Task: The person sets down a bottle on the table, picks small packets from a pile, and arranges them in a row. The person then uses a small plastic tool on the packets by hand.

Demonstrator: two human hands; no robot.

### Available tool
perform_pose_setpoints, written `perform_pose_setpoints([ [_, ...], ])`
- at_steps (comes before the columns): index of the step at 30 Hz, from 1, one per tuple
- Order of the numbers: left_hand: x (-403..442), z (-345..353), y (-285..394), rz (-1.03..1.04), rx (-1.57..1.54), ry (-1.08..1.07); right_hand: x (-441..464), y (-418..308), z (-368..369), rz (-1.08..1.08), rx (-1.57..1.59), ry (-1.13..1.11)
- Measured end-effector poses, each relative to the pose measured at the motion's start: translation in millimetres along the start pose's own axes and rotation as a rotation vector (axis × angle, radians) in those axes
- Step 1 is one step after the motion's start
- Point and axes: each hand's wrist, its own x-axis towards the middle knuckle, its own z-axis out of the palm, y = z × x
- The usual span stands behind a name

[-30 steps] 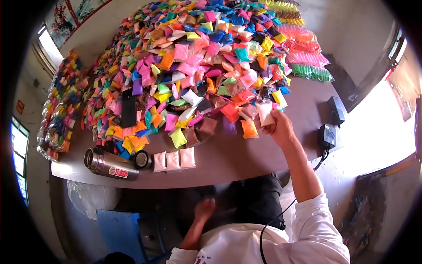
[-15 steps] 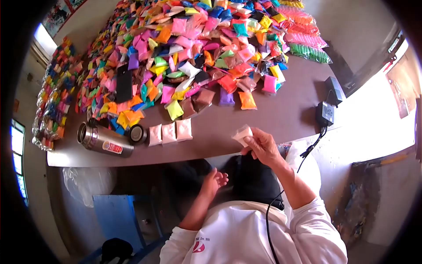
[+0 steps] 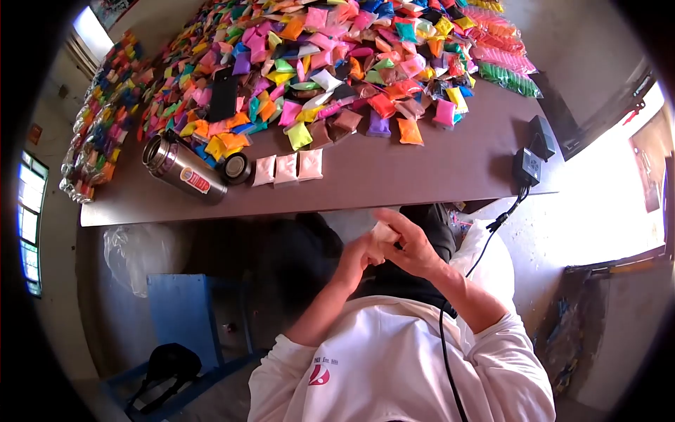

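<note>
- Held in front of the torso, above the lap, just short of the counter [image 3: 436, 165]: one pale packet [image 3: 384, 233], partly hidden by fingers.
- Gripped from one side in the curled fingers of the left hand [image 3: 357, 257]; pinched from the other by the right hand [image 3: 415, 247], forefinger stretched across the top (hands close together, exact contact hard to see).
- Beyond, near the counter's front edge: three pale packets [image 3: 286, 169], side by side in a row.
- Just left of that row: round black lid [image 3: 235, 167], then open-mouthed steel flask [image 3: 184, 171] with a red label (upright or lying, cannot tell).
- Spread across the back: large heap of coloured packets [image 3: 320, 60], with a dark phone [image 3: 223, 96] on top.
- At the heap's near edge: orange packet [image 3: 410, 131], purple packet [image 3: 380, 125] just beside.
- Far right: black device [image 3: 526, 167] with cables, near the counter's corner.
- Below, left: blue chair [image 3: 179, 309].
</note>
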Motion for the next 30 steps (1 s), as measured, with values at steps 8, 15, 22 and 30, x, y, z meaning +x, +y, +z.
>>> perform_pose_setpoints([
  [8, -36.6, 38.5, -11.0, 0.402, 0.478, 0.23, -32.3, 3.1, 9.8, 0.499, 0.585, 0.078],
  [15, -32.7, 53.7, -11.6, 0.364, 0.412, 0.129, -24.5, 3.8, 0.0, 0.299, 0.473, 0.108],
  [22, -33.7, 55.0, -15.2, 0.414, 0.493, 0.147, -26.6, 1.7, 4.2, 0.372, 0.552, 0.096],
  [30, -33.2, 60.4, -15.8, 0.381, 0.501, 0.167, -26.2, -2.0, -3.8, 0.399, 0.511, 0.13],
])
